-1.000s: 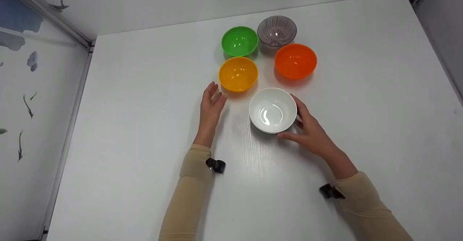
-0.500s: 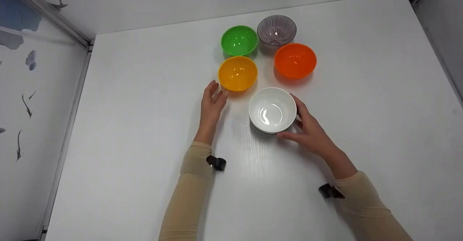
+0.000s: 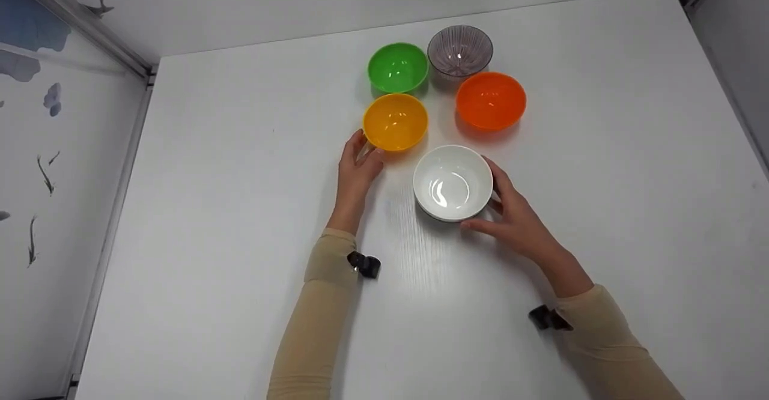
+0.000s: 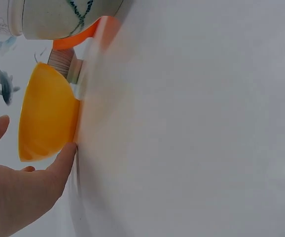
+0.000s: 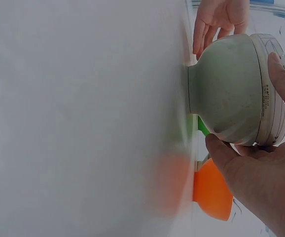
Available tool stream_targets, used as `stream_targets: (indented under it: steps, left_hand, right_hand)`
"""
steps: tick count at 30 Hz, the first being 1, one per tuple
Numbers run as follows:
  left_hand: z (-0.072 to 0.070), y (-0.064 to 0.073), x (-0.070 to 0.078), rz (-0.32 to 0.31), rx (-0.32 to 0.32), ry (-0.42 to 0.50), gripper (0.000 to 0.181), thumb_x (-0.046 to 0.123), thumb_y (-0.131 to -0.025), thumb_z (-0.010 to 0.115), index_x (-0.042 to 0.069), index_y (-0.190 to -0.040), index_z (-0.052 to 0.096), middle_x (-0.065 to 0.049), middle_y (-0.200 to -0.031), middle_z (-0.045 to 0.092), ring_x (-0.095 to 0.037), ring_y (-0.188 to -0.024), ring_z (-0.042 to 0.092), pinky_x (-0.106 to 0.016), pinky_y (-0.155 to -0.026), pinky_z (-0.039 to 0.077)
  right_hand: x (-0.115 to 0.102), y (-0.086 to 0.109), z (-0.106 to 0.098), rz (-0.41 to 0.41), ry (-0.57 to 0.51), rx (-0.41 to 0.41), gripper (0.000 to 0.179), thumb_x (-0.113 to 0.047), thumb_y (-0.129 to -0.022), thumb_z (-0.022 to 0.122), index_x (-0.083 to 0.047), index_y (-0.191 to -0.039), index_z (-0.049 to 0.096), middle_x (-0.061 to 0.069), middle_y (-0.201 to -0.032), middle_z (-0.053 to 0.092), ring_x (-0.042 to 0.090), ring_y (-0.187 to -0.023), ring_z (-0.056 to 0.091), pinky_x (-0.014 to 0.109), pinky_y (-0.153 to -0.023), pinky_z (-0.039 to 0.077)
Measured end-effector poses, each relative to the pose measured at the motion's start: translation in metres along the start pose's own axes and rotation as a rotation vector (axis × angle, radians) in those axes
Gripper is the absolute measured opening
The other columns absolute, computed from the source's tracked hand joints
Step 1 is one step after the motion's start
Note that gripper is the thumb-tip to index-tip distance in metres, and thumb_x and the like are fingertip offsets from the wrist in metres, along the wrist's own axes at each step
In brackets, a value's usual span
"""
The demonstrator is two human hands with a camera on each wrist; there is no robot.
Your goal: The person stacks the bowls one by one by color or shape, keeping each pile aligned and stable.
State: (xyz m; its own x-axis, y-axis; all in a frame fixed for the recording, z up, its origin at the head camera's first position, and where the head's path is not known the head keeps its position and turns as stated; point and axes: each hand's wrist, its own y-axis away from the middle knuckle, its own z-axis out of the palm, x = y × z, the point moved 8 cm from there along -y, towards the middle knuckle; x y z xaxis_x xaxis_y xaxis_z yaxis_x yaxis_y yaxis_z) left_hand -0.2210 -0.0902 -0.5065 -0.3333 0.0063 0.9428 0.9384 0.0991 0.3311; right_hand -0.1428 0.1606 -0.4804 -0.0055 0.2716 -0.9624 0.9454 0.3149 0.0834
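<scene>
My right hand (image 3: 519,223) curls round the right side of a white-lined bowl (image 3: 452,184), its thumb at the near side. In the right wrist view this proves to be a stack: a patterned rim (image 5: 279,94) rises above a pale green-grey bowl (image 5: 231,89) standing on the table. My left hand (image 3: 356,175) is at the near left side of a yellow bowl (image 3: 395,122). Seen from the left wrist, one fingertip (image 4: 69,150) meets the yellow bowl's lower side, while the thumb is apart from its rim.
Behind the yellow bowl stands a green bowl (image 3: 398,68), and to its right a ribbed purplish clear bowl (image 3: 460,51). An orange bowl (image 3: 491,101) sits beyond the white stack. White panels with painted fish border the white table (image 3: 210,208).
My left hand has moved slightly forward and right, up to the yellow bowl. The right hand and the bowls keep their places.
</scene>
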Motion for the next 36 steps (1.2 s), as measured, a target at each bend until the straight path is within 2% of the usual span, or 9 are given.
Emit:
stream_targets:
  steps: [4, 8, 20, 30, 36]
  left_hand:
    - [0.004, -0.004, -0.001, -0.004, -0.002, 0.062, 0.066, 0.026, -0.098, 0.062, 0.017, -0.156, 0.03, -0.004, -0.161, 0.034, -0.021, -0.143, 0.045, -0.032, -0.112, 0.047]
    - [0.006, -0.006, -0.002, -0.01, 0.007, 0.084, 0.064, 0.022, -0.1, 0.06, 0.016, -0.156, 0.029, -0.006, -0.16, 0.035, -0.022, -0.142, 0.045, -0.033, -0.112, 0.047]
    - [0.008, -0.011, -0.004, -0.064, 0.055, 0.091, 0.063, 0.023, -0.102, 0.058, 0.024, -0.157, 0.028, -0.004, -0.16, 0.037, -0.021, -0.138, 0.05, -0.033, -0.104, 0.054]
    - [0.008, -0.013, -0.002, -0.058, 0.072, 0.115, 0.057, 0.021, -0.103, 0.056, 0.023, -0.155, 0.032, -0.003, -0.158, 0.04, -0.02, -0.137, 0.051, -0.032, -0.101, 0.055]
    - [0.009, -0.014, 0.001, -0.043, 0.064, 0.201, 0.056, 0.014, -0.102, 0.054, 0.019, -0.154, 0.034, -0.007, -0.154, 0.044, -0.022, -0.133, 0.056, -0.032, -0.1, 0.056]
  right_hand:
    - [0.001, 0.0, 0.001, 0.0, 0.001, 0.004, 0.108, -0.013, -0.078, 0.085, -0.019, -0.16, 0.015, -0.001, -0.165, 0.024, 0.02, -0.151, 0.025, 0.053, -0.12, 0.031]
    - [0.002, 0.0, 0.001, 0.006, 0.006, 0.004, 0.109, -0.011, -0.078, 0.086, -0.019, -0.16, 0.014, 0.0, -0.164, 0.025, 0.021, -0.151, 0.026, 0.051, -0.12, 0.033]
    - [0.001, 0.0, 0.001, 0.015, 0.009, 0.003, 0.11, -0.013, -0.077, 0.086, -0.021, -0.16, 0.014, -0.002, -0.165, 0.024, 0.019, -0.151, 0.026, 0.049, -0.12, 0.034]
    - [0.0, 0.0, 0.001, 0.008, 0.018, 0.004, 0.11, -0.013, -0.078, 0.086, -0.02, -0.16, 0.014, -0.001, -0.165, 0.023, 0.021, -0.151, 0.025, 0.051, -0.12, 0.032]
    - [0.0, 0.0, 0.0, -0.012, -0.008, 0.006, 0.108, -0.013, -0.078, 0.086, -0.019, -0.16, 0.015, -0.001, -0.164, 0.026, 0.02, -0.15, 0.027, 0.048, -0.12, 0.033]
